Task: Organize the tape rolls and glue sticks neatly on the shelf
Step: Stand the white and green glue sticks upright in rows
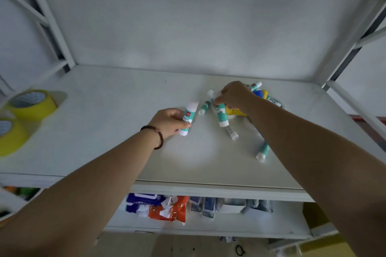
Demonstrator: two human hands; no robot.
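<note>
My left hand (170,121) grips a white and teal glue stick (189,118) above the middle of the white shelf (104,131). My right hand (236,95) pinches another teal glue stick (221,116) lifted out of a loose pile (257,98) at the right rear of the shelf. Small glue sticks lie scattered around: one (204,107) between my hands, one (232,132) below the held stick, one (262,151) under my right forearm. Two yellow tape rolls (33,103) (10,134) sit at the shelf's left edge.
The shelf's white metal uprights stand at the left (52,23) and right (355,37). A lower shelf (208,227) holds packets in blue, orange and grey (167,208). A yellow box (234,111) lies in the pile under my right hand.
</note>
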